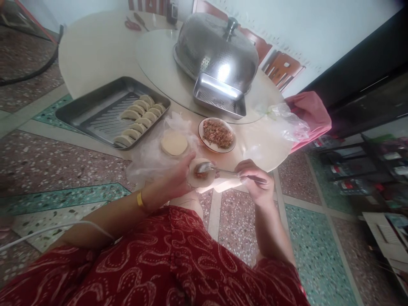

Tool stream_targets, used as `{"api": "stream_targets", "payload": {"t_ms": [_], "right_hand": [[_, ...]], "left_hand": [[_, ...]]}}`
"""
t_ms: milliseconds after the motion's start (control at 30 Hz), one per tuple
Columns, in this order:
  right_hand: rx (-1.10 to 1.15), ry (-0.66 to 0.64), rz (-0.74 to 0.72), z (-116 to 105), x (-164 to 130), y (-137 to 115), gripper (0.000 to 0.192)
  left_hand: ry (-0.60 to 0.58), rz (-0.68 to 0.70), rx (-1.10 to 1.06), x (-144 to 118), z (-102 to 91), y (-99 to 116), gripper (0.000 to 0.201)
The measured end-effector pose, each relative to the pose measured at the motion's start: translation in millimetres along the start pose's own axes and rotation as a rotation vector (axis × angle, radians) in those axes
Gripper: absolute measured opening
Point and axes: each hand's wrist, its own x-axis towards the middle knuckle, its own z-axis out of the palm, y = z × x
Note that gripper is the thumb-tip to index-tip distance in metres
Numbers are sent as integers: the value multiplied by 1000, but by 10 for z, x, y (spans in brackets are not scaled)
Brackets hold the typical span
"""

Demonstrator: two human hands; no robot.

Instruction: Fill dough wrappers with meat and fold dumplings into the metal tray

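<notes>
1. Left hand [174, 179]: grip is holding a thin, pale, round dough wrapper [200, 182]. Thumb by its far left edge; fingers underneath mostly hidden.
2. Right hand [257, 182]: grip closed on the handle of a shiny silver metal spoon [205, 166]. Handle runs right, bowl points left over the wrapper.
3. Wrapper sits between the hands, off the near edge of the pale, smooth, round table [95, 46]. Open, roughly circular, matte; small patch of crumbly reddish-brown filling [200, 174] around its middle. Spoon bowl is right at that patch; can't tell whether it's pressing.
4. Just beyond: white round plate with a thin dark rim [219, 150], heaped with coarse brown mince [218, 133].
5. Left of plate: cream-coloured, flat, round dough stack [174, 143], smooth-faced, on a crinkled translucent plastic bag [148, 157].
6. Farther left: dark grey rectangular metal tray [105, 112], ribbed base. Pale half-moon dumplings [143, 122] line its right side in two rows, plump, seams curved.
7. Far side: big domed silver metal cover [213, 46], perforated, dark knob, on a clear round glass turntable [156, 55]. Small shiny rectangular metal pan [219, 104] leans against its near side.
</notes>
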Motion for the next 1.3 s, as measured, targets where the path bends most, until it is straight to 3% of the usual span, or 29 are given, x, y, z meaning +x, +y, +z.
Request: {"api": "stream_targets", "payload": {"t_ms": [300,467,600,767,967,1300], "right_hand": [[-18,77,-35,-157,-67,-17,9],[-49,18,-18,-250,-127,-46,9],[-54,-14,-9,-182,-108,-16,10],[-47,37,-15,-70,-74,29,18],[-79,134,-16,28,-112,-80,19],[-233,66,-76,182,-20,-171,21]], "left_hand": [[-18,10,2,-34,-9,97,63],[-57,7,5,-22,-7,147,65],[-21,6,47,-29,35,153,63],[-46,8,-8,-27,27,135,58],[22,112,-76,-21,57,120,52],[-30,134,-103,1,-31,110,47]]}}
